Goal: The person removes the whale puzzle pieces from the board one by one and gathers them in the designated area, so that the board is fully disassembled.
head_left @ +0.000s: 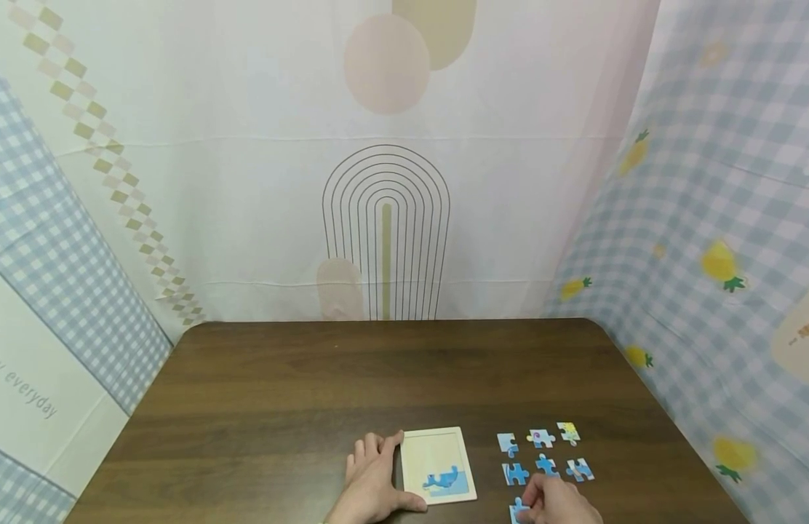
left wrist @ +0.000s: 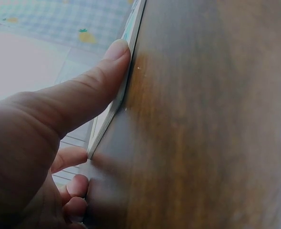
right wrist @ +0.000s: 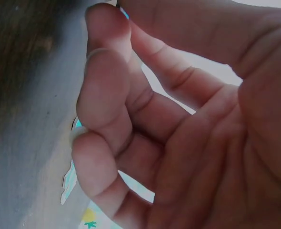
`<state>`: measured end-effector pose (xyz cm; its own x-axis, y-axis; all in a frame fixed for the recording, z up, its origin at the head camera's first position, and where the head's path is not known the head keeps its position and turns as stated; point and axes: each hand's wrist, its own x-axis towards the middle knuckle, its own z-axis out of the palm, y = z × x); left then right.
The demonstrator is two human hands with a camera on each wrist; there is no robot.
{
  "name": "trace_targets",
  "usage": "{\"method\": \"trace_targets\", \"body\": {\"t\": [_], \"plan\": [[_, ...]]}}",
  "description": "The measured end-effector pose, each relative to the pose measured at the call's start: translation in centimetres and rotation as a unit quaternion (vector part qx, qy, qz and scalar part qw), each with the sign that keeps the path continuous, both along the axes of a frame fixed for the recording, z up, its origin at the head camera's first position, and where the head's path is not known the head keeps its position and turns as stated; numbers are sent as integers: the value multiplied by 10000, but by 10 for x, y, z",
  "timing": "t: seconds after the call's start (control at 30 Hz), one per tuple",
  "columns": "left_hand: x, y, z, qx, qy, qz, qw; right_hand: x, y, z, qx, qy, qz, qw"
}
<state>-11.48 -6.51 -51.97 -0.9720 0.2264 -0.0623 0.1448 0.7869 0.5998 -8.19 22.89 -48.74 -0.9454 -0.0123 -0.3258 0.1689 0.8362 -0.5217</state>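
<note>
A shallow pale puzzle tray [head_left: 437,455] lies on the table, with joined blue puzzle pieces [head_left: 447,482] in its lower right part. Beside it, my left hand [head_left: 370,480] spreads along the left side, index fingertip at the upper corner and thumb at the lower one. The left wrist view shows that nearly straight thumb [left wrist: 90,83] against the tray's edge. My right hand [head_left: 556,502] pinches a blue puzzle piece [head_left: 517,509] between thumb and fingertips, low over the table. In the right wrist view, only a blue sliver shows between the fingertips; the curled fingers hide the rest.
Two rows of loose puzzle pieces lie right of the tray, among them a yellow one [head_left: 568,432], a purple-marked one [head_left: 541,437] and a blue one [head_left: 515,474]. The brown wooden table [head_left: 280,393] meets printed cloth hangings behind and at both sides.
</note>
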Motion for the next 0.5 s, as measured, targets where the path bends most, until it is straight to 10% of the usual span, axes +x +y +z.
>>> {"method": "trace_targets", "body": {"t": [0.5], "plan": [[1,2,-1,-27,-42,37,10000,-1,6,-7,-155,-279,20,9995]]}}
